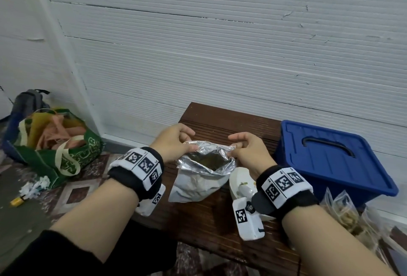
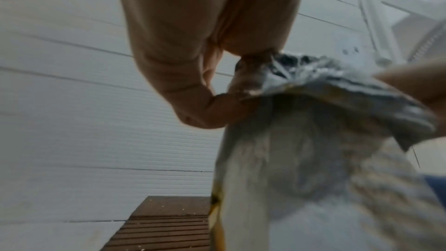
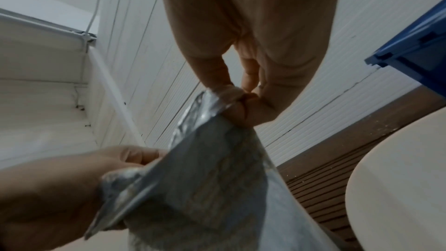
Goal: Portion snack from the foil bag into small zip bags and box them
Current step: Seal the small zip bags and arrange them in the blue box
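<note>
A silver foil bag (image 1: 198, 178) stands on the brown slatted bench (image 1: 220, 220), its mouth pulled wide with greenish snack visible inside. My left hand (image 1: 189, 145) pinches the left side of the bag's rim, and my right hand (image 1: 233, 150) pinches the right side. In the left wrist view my left hand (image 2: 243, 91) grips the crumpled foil bag (image 2: 313, 140) at its edge. The right wrist view shows my right hand (image 3: 237, 100) pinching the foil bag (image 3: 205, 178) at a corner. Several small zip bags (image 1: 350, 216) with snack lie at the right. A blue lidded box (image 1: 330, 156) sits behind them.
A white bowl (image 1: 240, 178) with a few crumbs sits just right of the foil bag, under my right wrist. On the floor at the left are a green tote bag (image 1: 57, 148), a grey backpack (image 1: 28, 101) and crumpled tissue (image 1: 35, 187). A white ribbed wall stands close behind the bench.
</note>
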